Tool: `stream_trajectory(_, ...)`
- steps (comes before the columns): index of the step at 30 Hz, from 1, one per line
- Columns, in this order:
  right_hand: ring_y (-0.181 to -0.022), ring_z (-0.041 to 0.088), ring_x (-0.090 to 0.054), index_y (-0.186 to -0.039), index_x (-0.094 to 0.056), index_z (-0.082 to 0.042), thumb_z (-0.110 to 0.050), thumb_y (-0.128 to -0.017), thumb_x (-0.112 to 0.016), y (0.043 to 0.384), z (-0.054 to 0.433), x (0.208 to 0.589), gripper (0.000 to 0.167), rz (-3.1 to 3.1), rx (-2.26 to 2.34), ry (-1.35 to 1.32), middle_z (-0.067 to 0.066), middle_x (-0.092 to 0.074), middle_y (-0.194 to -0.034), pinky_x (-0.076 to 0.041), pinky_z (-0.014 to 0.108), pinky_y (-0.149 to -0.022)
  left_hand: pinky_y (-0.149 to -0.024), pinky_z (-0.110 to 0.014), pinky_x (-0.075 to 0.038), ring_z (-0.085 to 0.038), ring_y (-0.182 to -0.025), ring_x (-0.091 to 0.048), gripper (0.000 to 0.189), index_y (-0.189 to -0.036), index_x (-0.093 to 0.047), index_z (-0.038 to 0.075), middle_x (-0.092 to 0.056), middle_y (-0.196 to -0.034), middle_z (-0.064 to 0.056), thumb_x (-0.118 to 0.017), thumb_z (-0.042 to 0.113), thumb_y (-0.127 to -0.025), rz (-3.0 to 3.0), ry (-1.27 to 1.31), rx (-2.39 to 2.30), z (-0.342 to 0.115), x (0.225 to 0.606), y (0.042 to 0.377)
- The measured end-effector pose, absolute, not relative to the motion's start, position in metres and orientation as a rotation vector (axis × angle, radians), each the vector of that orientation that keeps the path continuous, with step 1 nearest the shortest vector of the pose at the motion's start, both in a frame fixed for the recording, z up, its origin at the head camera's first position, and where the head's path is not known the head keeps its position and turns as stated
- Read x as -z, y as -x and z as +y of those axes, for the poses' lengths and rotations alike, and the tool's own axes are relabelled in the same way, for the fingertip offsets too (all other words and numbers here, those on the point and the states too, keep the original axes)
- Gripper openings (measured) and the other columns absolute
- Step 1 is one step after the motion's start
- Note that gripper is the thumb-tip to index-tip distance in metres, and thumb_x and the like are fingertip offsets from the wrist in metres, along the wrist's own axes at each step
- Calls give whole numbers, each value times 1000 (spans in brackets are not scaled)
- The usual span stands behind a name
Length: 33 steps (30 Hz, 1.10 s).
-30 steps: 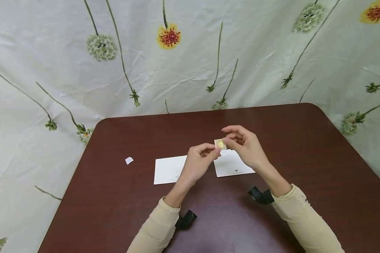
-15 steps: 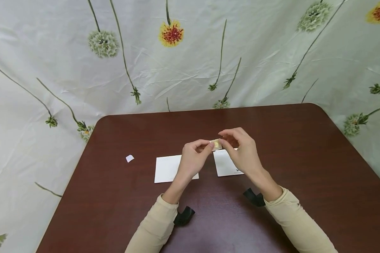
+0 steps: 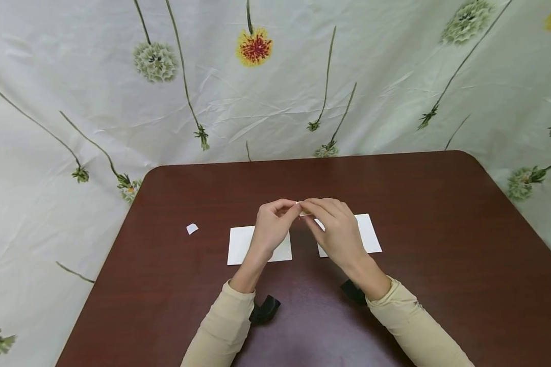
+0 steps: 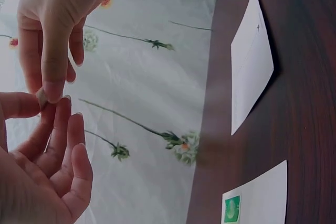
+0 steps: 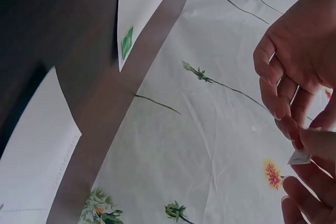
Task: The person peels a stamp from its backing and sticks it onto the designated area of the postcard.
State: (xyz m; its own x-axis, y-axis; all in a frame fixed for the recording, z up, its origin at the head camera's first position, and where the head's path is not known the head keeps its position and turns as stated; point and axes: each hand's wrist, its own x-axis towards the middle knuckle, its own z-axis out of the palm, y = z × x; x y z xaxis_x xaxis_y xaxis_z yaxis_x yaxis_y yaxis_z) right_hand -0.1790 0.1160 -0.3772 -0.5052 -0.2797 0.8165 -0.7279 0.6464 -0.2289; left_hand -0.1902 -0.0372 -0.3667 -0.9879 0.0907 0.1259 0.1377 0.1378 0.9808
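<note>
A small pale stamp (image 3: pixel 305 214) is held up between both hands above the table, mostly hidden by fingertips. In the earlier head frames its face bears a yellow picture. My left hand (image 3: pixel 273 227) pinches its left edge between thumb and index finger. From the other side my right hand (image 3: pixel 337 234) pinches it too, index finger on top and thumb beneath. The right wrist view shows a whitish corner of the stamp (image 5: pixel 300 157) sticking out. Below the hands lie two white envelopes; the left envelope (image 3: pixel 242 244) bears a green stamp (image 4: pixel 232 209), and the right envelope (image 3: pixel 369 234) lies partly under the right hand.
A white paper scrap (image 3: pixel 192 229) lies on the dark brown table (image 3: pixel 142 285), left of the envelopes. Behind the table hangs a pale cloth (image 3: pixel 284 102) printed with flowers. Dark wrist straps (image 3: pixel 265 309) sit at the sleeve cuffs.
Both hands have shifted a little left with the stamp. The right hand has closed in over it, covering the yellow face, and its fingers now meet the left fingertips.
</note>
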Motion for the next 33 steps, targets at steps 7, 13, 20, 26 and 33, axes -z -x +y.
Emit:
stream_trajectory(7,-78,26,-65,-96,-73,0,6,-76,-76,182,121,376,21,-2006,-803,-747,9,-71,-88,-48,40,-70,-75,-34,-51,-16,-76,-65,23,-97,-70,-2,-70,-84,-12,-60,19,-95,-2339,311,2090,-35,363,191)
stream_trajectory(13,-76,24,-66,-91,-74,0,6,-76,-76,183,122,376,17,-2011,-994,-665,8,-71,-83,-51,35,-68,-81,-42,-52,-21,-81,-66,27,-99,-69,-1,-70,-88,-13,-57,22,-98,-2309,372,2104,-35,360,190)
stream_trajectory(20,-76,13,-69,-94,-71,1,-1,-84,-72,178,121,373,10,-2097,-1511,-459,8,-72,-85,-51,24,-69,-73,-33,-51,-17,-76,-65,18,-95,-65,0,-68,-84,-12,-63,17,-94,-2323,338,2065,-34,361,188)
stream_trajectory(26,-76,9,-67,-97,-68,8,-1,-88,-67,176,122,368,12,-2110,-1880,-311,18,-70,-85,-50,23,-72,-76,-35,-52,-20,-79,-65,18,-103,-62,-2,-67,-89,-15,-65,14,-92,-2302,368,2107,-32,364,188)
stream_trajectory(33,-75,13,-65,-96,-70,5,-3,-87,-69,177,123,368,12,-2151,-1886,-269,12,-70,-85,-51,25,-70,-70,-28,-52,-18,-75,-65,16,-93,-65,-4,-68,-82,-12,-67,12,-90,-2237,303,2119,-31,365,190)
